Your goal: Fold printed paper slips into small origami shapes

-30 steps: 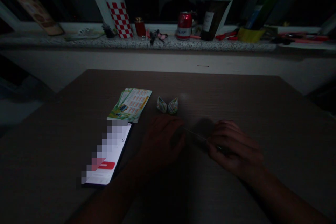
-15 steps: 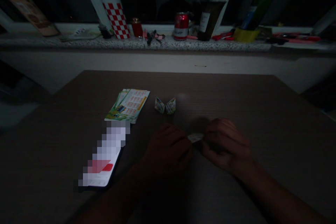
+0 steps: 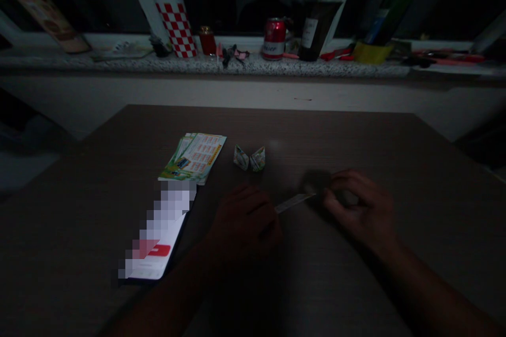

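Observation:
A narrow whitish strip of folded paper (image 3: 293, 203) sticks out to the right from my left hand (image 3: 248, 224), whose fingers are closed on its near end. To the right, my right hand (image 3: 361, 202) is apart from the paper, thumb and forefinger spread with a gap between them and nothing seen in it. Beyond my left hand stand two small folded paper pieces (image 3: 241, 158) with a printed pattern, side by side. Farther left lies a stack of printed calendar cards (image 3: 200, 155). The light is dim, so the paper's details are hard to make out.
A lit phone (image 3: 152, 266) lies left of my left forearm on the brown table (image 3: 336, 137). Behind the table, a stone windowsill (image 3: 237, 67) carries a red-and-white checkered bottle (image 3: 177, 26), a red can (image 3: 274, 39), a dark bottle (image 3: 314, 31) and a green bottle (image 3: 389, 10).
My right hand has let go of the paper and moved to the right, its fingers opening. More of the strip now shows, and my left hand has shifted slightly left with it.

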{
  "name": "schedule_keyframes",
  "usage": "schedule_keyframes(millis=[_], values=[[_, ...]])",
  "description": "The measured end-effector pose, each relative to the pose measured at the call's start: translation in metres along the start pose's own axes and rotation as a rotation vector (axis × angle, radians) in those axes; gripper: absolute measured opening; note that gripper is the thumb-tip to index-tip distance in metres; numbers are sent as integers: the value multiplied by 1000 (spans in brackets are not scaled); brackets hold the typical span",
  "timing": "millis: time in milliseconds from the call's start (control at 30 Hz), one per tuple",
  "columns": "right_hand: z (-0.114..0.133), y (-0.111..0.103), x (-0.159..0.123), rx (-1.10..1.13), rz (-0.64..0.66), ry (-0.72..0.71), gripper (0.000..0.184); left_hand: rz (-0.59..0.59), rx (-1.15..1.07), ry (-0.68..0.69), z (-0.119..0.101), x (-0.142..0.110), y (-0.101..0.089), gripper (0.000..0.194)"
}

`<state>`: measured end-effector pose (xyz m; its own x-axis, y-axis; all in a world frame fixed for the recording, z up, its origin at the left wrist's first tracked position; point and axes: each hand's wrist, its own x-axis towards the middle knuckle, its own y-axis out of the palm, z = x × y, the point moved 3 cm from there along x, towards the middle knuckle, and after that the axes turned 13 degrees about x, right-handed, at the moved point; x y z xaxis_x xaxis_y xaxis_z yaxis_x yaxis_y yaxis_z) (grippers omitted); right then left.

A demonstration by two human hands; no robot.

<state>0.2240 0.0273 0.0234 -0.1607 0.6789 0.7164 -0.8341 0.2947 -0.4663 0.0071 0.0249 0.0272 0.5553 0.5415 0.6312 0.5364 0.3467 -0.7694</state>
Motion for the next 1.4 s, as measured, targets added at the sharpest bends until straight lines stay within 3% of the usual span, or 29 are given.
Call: schedule_keyframes(millis=[67, 333, 400, 633, 767, 900, 1067, 1400], values=[[-1, -2, 0, -6, -31, 41, 11, -7, 3, -26, 1, 0, -1, 13], [20, 25, -7, 248, 151, 144, 5, -45, 2, -76, -9, 1, 3, 7], [23, 31, -10, 311, 170, 201, 12, -33, -35, -53, -13, 1, 4, 5], [21, 36, -14, 383, 180, 274, 16, 76, -157, -34, -20, -2, 10, 34], [19, 33, -13, 285, 127, 144, 15, -7, -101, -73, -16, -4, 7, 28], [24, 32, -10, 230, 195, -57, 18, -133, 51, -173, -11, -2, 0, 24], [27, 33, -13, 174, 261, -176, 26, -85, 88, -117, -12, 3, 0, 3], [31, 33, -15, 163, 232, -231, 39, -96, 209, -130, -14, 9, 1, 14]])
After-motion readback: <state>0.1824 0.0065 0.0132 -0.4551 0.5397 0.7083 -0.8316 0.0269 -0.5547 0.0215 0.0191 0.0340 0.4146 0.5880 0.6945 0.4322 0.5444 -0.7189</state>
